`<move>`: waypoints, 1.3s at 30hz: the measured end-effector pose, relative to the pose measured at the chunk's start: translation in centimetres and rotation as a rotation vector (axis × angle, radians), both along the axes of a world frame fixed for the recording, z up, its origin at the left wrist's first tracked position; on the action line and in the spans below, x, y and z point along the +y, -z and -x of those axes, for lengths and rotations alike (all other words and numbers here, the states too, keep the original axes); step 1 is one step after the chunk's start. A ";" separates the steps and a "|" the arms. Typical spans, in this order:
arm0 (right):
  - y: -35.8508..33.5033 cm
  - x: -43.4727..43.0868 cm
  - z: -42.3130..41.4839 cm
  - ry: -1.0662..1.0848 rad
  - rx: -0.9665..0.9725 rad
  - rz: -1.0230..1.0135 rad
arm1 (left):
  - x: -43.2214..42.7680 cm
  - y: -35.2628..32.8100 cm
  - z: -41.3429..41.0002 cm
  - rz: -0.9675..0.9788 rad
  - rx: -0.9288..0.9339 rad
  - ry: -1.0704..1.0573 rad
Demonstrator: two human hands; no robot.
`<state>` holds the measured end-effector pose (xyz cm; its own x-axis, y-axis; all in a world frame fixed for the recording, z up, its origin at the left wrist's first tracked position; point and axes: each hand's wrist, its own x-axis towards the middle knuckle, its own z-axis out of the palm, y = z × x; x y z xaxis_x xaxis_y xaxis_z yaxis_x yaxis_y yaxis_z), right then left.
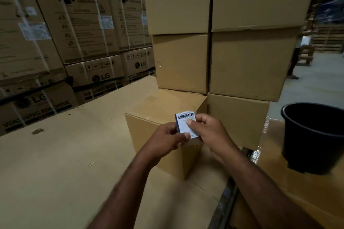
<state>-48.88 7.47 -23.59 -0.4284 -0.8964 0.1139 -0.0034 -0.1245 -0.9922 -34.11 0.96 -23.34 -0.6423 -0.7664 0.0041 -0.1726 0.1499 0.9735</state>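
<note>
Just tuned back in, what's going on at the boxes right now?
A person is holding a small barcode label in both hands: the left hand pinches its lower edge and the right hand has its thumb on the face. The label is held just above a plain cardboard box and is not yet stuck on. A black bucket sits to the right.

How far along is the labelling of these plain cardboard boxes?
Done: nothing visible; no plain box face shows a label. In hand: the left hand and right hand both pinch a barcode label over the small box in front. Left: sticking it on, probably there, then likely the stacked boxes behind.
</note>
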 end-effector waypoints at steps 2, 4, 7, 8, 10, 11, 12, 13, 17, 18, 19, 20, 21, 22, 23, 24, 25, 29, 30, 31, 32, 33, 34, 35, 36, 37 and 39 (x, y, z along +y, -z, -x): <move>0.1 1.3 0.8 0.045 -0.012 0.007 | 0.5 0.2 1.5 0.004 0.018 0.066; 0.1 2.7 1.7 0.084 -0.056 0.001 | 1.0 0.6 2.9 -0.018 0.099 0.097; -0.3 4.5 3.2 0.088 -0.124 -0.038 | 2.0 1.0 4.9 -0.033 0.222 0.054; -0.5 4.9 3.9 0.077 -0.140 -0.042 | 2.5 1.0 5.7 -0.034 0.254 0.040; -1.0 5.6 5.5 0.059 -0.167 -0.027 | 3.1 0.7 7.4 -0.023 0.289 0.029; -1.2 5.8 6.5 0.060 -0.177 -0.015 | 3.3 0.5 8.4 -0.009 0.295 0.032; -1.4 5.9 7.6 0.068 -0.184 -0.003 | 3.3 0.3 9.5 0.008 0.297 0.042; -1.6 6.0 8.9 0.082 -0.187 0.002 | 3.2 0.1 10.8 0.026 0.297 0.063; -1.9 6.6 15.3 0.161 -0.092 -0.009 | 2.8 -0.4 16.7 0.093 0.250 0.185; -1.9 6.9 17.2 0.189 -0.050 -0.015 | 2.8 -0.4 18.3 0.104 0.233 0.209; -1.8 7.3 19.2 0.216 -0.013 -0.016 | 3.1 -0.4 20.0 0.119 0.208 0.232; -1.7 7.8 21.1 0.244 0.024 -0.015 | 3.2 -0.3 21.8 0.133 0.180 0.252; -1.7 8.3 23.0 0.270 0.058 -0.015 | 3.5 -0.1 23.5 0.145 0.149 0.271; -1.7 8.8 24.8 0.292 0.092 -0.020 | 3.8 0.1 25.4 0.154 0.128 0.285; -1.6 9.3 26.5 0.308 0.120 -0.030 | 4.0 0.3 27.1 0.170 0.111 0.295; -1.7 9.8 28.1 0.325 0.132 -0.041 | 4.3 0.5 29.0 0.187 0.099 0.298; -1.7 10.2 29.7 0.343 0.145 -0.049 | 4.4 0.8 30.8 0.211 0.083 0.297; -1.6 11.7 36.1 0.499 0.295 -0.125 | 4.9 1.8 37.3 0.301 -0.023 0.270; -1.5 11.9 37.8 0.551 0.339 -0.142 | 5.0 2.0 38.7 0.308 -0.044 0.261; -1.3 12.2 39.4 0.609 0.390 -0.165 | 5.1 2.2 40.0 0.317 -0.058 0.254; -1.0 12.5 40.8 0.670 0.450 -0.191 | 5.3 2.3 41.0 0.321 -0.083 0.247; -0.5 12.8 42.3 0.720 0.526 -0.221 | 5.2 2.6 41.9 0.321 -0.104 0.251; 0.0 13.0 43.5 0.753 0.606 -0.268 | 5.4 2.8 42.5 0.322 -0.129 0.252; 0.6 13.1 44.4 0.770 0.676 -0.317 | 5.4 3.1 43.0 0.320 -0.142 0.253; 1.3 13.1 45.1 0.757 0.740 -0.387 | 5.6 3.3 43.3 0.317 -0.160 0.255; 2.2 13.1 45.6 0.706 0.795 -0.466 | 5.6 3.6 43.6 0.304 -0.164 0.263; 3.8 12.8 46.3 0.610 0.816 -0.625 | 5.7 3.7 44.1 0.283 -0.192 0.248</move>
